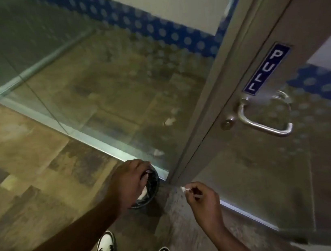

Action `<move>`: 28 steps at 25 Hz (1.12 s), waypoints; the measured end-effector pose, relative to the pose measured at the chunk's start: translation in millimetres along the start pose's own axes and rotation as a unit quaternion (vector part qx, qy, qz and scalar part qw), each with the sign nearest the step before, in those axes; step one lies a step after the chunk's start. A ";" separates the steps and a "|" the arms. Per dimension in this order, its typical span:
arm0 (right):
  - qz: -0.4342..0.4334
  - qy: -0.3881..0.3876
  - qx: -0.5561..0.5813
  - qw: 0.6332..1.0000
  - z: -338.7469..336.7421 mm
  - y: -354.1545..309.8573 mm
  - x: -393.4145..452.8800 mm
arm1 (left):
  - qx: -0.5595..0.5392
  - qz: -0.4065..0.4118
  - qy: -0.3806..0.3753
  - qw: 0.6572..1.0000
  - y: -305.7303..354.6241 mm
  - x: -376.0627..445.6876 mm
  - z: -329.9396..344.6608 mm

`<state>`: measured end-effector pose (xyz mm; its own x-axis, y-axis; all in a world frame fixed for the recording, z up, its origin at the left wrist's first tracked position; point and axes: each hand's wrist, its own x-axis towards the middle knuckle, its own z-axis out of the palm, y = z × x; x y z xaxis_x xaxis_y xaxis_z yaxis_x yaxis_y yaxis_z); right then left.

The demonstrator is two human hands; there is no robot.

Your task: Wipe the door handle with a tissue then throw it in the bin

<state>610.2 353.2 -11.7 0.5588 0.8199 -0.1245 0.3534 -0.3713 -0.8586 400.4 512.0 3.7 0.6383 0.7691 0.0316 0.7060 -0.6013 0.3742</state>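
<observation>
A curved metal door handle (266,120) sits on the glass door at the right, under a blue PULL sign (267,68). A round black bin (154,182) stands on the floor by the door frame's foot. My left hand (129,181) hangs over the bin's mouth with its fingers curled downward; whether it grips anything is hidden. Something white (143,193), likely tissue, lies inside the bin below that hand. My right hand (202,200) is to the right of the bin, pinching a small white piece of tissue (184,189) between its fingertips.
A glass wall (68,75) with a metal floor rail runs behind the bin. The grey door frame (210,106) rises diagonally beside it. My two black-and-white shoes (105,243) stand on patterned carpet just short of the bin.
</observation>
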 end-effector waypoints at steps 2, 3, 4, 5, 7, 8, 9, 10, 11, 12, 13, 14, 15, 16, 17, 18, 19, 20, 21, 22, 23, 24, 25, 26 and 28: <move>0.018 -0.034 -0.026 0.999 35.2 10.7 9.8 | -0.002 -0.046 -0.052 0.998 -29.5 -28.0 28.0; 0.029 -0.054 -0.036 0.997 58.3 17.0 15.2 | -0.007 -0.073 -0.077 0.994 -46.5 -38.4 43.2; 0.033 -0.069 -0.046 0.996 78.8 23.4 20.6 | -0.020 -0.086 -0.089 0.992 -60.6 -46.7 57.6; 0.042 -0.084 -0.059 0.994 97.2 26.5 26.5 | -0.026 -0.091 -0.098 0.991 -72.8 -53.2 70.4; 0.053 -0.100 -0.083 0.990 137.6 41.2 41.6 | -0.019 -0.093 -0.151 0.984 -94.3 -60.2 98.5; 0.047 -0.101 -0.095 0.989 161.8 52.5 50.4 | -0.027 -0.103 -0.166 0.980 -108.5 -61.2 116.4; 0.043 -0.099 -0.113 0.988 184.1 63.2 58.6 | -0.041 -0.120 -0.157 0.979 -121.6 -62.4 132.0; 0.041 -0.095 -0.126 0.987 202.2 72.9 68.9 | -0.046 -0.133 -0.160 0.977 -133.9 -60.2 143.9; 0.032 -0.088 -0.139 0.986 217.6 80.5 80.0 | -0.052 -0.138 -0.155 0.977 -142.9 -57.2 154.4; 0.013 -0.083 -0.157 0.984 237.7 93.4 88.2 | -0.051 -0.137 -0.161 0.976 -153.6 -57.1 172.6; -0.009 -0.078 -0.172 0.982 259.1 104.7 94.4 | -0.051 -0.151 -0.154 0.975 -164.1 -59.1 193.9; -0.026 -0.087 -0.190 0.978 272.4 112.7 101.1 | -0.049 -0.147 -0.163 0.974 -172.0 -60.9 207.2; -0.039 -0.108 -0.200 0.973 278.3 114.4 108.1 | -0.057 -0.148 -0.160 0.974 -177.2 -59.5 207.9; -0.047 -0.126 -0.212 0.968 283.2 114.5 110.4 | -0.048 -0.144 -0.166 0.974 -179.9 -61.0 210.9; -0.061 -0.114 -0.246 0.961 331.3 169.3 124.4 | -0.062 -0.154 -0.187 0.968 -215.9 -57.5 279.3; -0.074 -0.120 -0.245 0.959 359.9 198.6 138.7 | -0.069 -0.159 -0.187 0.967 -237.4 -54.8 315.8; -0.069 -0.138 -0.250 0.956 364.7 199.5 149.1 | -0.078 -0.163 -0.182 0.966 -245.4 -50.6 315.7; -0.071 -0.144 -0.261 0.952 375.7 215.9 152.4 | -0.064 -0.158 -0.202 0.964 -252.5 -50.4 327.3; -0.071 -0.162 -0.274 0.945 386.5 233.9 150.9 | -0.054 -0.146 -0.205 0.966 -258.4 -54.7 347.1; -0.058 -0.177 -0.297 0.937 396.6 250.3 151.6 | -0.048 -0.141 -0.208 0.967 -263.4 -59.6 364.7; -0.033 -0.186 -0.308 0.932 406.8 266.9 153.3 | -0.043 -0.137 -0.212 0.967 -270.9 -63.9 382.1; -0.008 -0.183 -0.311 0.932 412.5 276.2 155.3 | -0.036 -0.135 -0.228 0.964 -278.9 -65.3 391.7; 0.018 -0.182 -0.314 0.932 415.6 282.7 152.5 | -0.042 -0.137 -0.243 0.959 -283.6 -67.4 397.8; 0.027 -0.177 -0.305 0.935 415.5 292.4 143.0 | -0.042 -0.143 -0.242 0.959 -283.1 -72.8 402.8; 0.010 -0.167 -0.297 0.940 408.5 293.5 120.4 | -0.026 -0.115 -0.252 0.961 -278.3 -80.4 400.7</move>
